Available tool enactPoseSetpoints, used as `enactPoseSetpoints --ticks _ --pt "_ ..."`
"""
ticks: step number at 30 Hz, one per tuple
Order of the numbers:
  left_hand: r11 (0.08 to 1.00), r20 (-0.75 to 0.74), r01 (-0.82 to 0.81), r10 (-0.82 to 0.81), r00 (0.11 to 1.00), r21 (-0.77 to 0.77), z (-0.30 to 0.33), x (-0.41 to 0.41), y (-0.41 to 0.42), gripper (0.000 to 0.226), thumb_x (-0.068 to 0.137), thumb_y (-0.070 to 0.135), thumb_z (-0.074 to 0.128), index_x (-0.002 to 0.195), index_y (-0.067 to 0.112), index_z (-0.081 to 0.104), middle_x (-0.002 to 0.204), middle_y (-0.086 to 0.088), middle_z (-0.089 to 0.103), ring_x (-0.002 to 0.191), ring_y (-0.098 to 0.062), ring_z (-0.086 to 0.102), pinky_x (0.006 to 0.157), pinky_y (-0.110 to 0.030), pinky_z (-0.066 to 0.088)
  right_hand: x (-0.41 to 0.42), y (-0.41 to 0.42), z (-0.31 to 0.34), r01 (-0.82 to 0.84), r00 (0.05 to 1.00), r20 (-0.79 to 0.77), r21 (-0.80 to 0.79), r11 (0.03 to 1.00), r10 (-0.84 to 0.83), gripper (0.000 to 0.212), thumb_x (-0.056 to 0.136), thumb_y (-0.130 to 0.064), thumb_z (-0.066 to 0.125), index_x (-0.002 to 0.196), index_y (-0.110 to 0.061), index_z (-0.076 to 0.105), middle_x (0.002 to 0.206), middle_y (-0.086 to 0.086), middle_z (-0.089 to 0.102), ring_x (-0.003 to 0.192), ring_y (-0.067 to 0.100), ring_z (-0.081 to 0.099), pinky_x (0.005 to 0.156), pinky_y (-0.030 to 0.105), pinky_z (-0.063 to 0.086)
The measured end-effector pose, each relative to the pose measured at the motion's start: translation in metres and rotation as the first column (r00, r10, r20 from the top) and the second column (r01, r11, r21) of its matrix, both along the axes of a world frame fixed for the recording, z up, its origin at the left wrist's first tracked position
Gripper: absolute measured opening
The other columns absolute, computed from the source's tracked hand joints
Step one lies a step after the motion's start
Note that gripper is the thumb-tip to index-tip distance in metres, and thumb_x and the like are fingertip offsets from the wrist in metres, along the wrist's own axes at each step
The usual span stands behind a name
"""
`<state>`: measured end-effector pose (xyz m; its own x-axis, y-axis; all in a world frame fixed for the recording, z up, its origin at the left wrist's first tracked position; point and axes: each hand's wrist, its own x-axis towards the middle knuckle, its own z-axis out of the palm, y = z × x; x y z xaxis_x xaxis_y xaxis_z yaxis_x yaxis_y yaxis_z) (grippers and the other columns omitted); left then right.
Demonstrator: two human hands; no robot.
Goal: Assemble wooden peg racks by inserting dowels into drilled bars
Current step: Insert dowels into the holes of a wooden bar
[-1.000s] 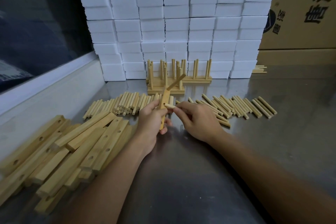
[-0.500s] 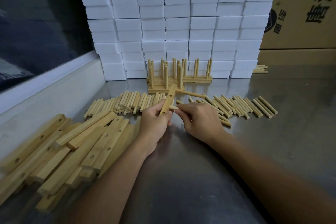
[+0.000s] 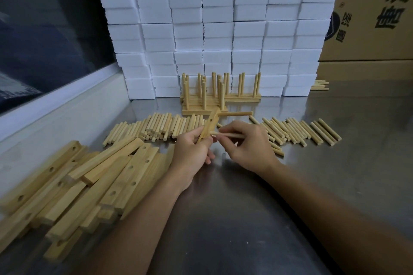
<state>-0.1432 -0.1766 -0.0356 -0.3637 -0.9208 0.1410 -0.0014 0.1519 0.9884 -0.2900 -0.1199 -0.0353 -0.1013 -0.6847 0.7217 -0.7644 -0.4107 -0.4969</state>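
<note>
A person's left hand (image 3: 192, 152) grips a drilled wooden bar (image 3: 209, 126) above a steel worktable (image 3: 257, 219), fingers curled round its lower half so that the bar tilts up and away toward the right, while the right hand (image 3: 248, 143) pinches a loose dowel (image 3: 225, 135) between thumb and fingertips, its near end touching the bar's face at mid-length; whether that end has entered a hole cannot be told. One fitted dowel (image 3: 237, 114) juts sideways to the right from the bar's upper end. Behind the hands, finished peg racks (image 3: 205, 100) stand together with their pegs upright, just in front of a tall stack of white foam blocks (image 3: 219, 29) that fills the back of the table. A row of loose dowels (image 3: 156, 127) lies to the left of the held bar, and a second row of dowels (image 3: 301, 130) fans out to the right, beyond the right hand. A heap of undrilled-looking and drilled bars (image 3: 78, 190), several showing round holes, sprawls across the table's near left, beside the left forearm. Brown cardboard cartons (image 3: 375, 18) printed with dark characters stand at far right, with a few more dowels (image 3: 319, 85) lying at their foot
</note>
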Motion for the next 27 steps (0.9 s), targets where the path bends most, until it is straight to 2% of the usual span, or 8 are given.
enactPoseSetpoints --ticks 4,8,12,14,17,20,23,27 --pt "1.0 0.007 -0.001 0.001 1.0 -0.003 0.001 0.0 0.001 0.037 0.095 0.003 0.053 0.088 0.037 0.068 0.085 -0.003 0.073 0.056 -0.013 0.057 0.049 -0.023 0.046 -0.003 -0.002 0.0 -0.166 0.94 0.324 0.162 0.973 0.106 0.01 0.09 -0.008 0.067 0.093 -0.013 0.075 0.071 -0.001 0.073 0.063 0.015 0.072 0.051 0.018 0.052" --pt "1.0 0.032 -0.011 0.011 0.999 -0.028 0.001 0.0 0.003 0.035 0.095 0.005 0.052 0.09 0.035 0.069 0.083 -0.002 0.072 0.055 -0.012 0.056 0.049 -0.021 0.046 -0.002 -0.004 -0.001 -0.168 0.933 0.35 0.225 0.96 0.081 0.009 0.094 -0.015 0.065 0.088 -0.015 0.072 0.064 0.004 0.071 0.055 0.019 0.07 0.05 0.017 0.049" --pt "0.998 0.058 0.006 -0.003 0.998 -0.064 0.005 0.001 0.008 0.058 0.097 0.009 0.052 0.069 0.057 0.067 0.083 -0.005 0.073 0.052 -0.008 0.057 0.053 -0.022 0.05 -0.002 -0.003 0.001 -0.169 0.916 0.395 0.212 0.962 0.073 0.005 0.092 -0.018 0.068 0.089 -0.014 0.069 0.064 0.004 0.071 0.055 0.019 0.07 0.047 0.022 0.05" --pt "0.996 0.113 0.025 -0.015 0.993 -0.087 0.004 0.001 0.009 0.06 0.098 0.016 0.051 0.071 0.069 0.062 0.083 -0.005 0.073 0.053 -0.009 0.059 0.057 -0.028 0.052 -0.002 -0.002 0.004 -0.186 0.88 0.47 0.198 0.962 0.073 0.007 0.09 -0.015 0.072 0.091 -0.011 0.066 0.069 0.005 0.073 0.062 0.02 0.073 0.047 0.024 0.052" --pt "0.993 0.192 0.053 -0.033 0.981 -0.102 0.002 -0.002 0.008 0.026 0.09 0.038 0.05 0.089 0.057 0.066 0.08 0.0 0.075 0.058 -0.016 0.063 0.064 -0.039 0.054 -0.006 0.002 0.009 -0.289 0.764 0.632 0.154 0.945 0.131 0.005 0.087 -0.008 0.073 0.089 -0.006 0.07 0.074 0.009 0.075 0.07 0.026 0.074 0.051 0.026 0.054" --pt "0.996 0.167 0.07 -0.061 0.984 -0.048 0.001 -0.003 0.005 0.024 0.084 0.049 0.048 0.089 0.045 0.071 0.076 -0.006 0.074 0.061 -0.025 0.065 0.064 -0.041 0.052 -0.006 0.003 0.012 -0.326 0.726 0.672 0.149 0.933 0.147 0.008 0.087 -0.008 0.072 0.091 -0.001 0.071 0.078 0.013 0.075 0.072 0.027 0.074 0.052 0.025 0.054" --pt "0.998 0.126 0.058 -0.056 0.99 -0.015 0.001 -0.002 0.002 0.026 0.091 0.042 0.049 0.094 0.029 0.072 0.07 -0.006 0.073 0.057 -0.023 0.067 0.057 -0.034 0.049 -0.005 0.003 0.013 -0.314 0.729 0.671 0.156 0.937 0.133 0.015 0.088 -0.011 0.071 0.095 0.002 0.071 0.08 0.013 0.075 0.072 0.027 0.075 0.051 0.025 0.051" --pt "0.996 0.12 0.076 -0.08 0.99 0.037 0.001 -0.003 -0.001 0.024 0.099 0.031 0.056 0.119 0.019 0.063 0.086 0.002 0.077 0.065 -0.019 0.07 0.068 -0.04 0.058 -0.005 0.003 0.012 -0.308 0.747 0.65 0.147 0.94 0.143 0.008 0.089 -0.015 0.071 0.094 -0.01 0.072 0.08 0.007 0.076 0.07 0.025 0.075 0.047 0.024 0.048"
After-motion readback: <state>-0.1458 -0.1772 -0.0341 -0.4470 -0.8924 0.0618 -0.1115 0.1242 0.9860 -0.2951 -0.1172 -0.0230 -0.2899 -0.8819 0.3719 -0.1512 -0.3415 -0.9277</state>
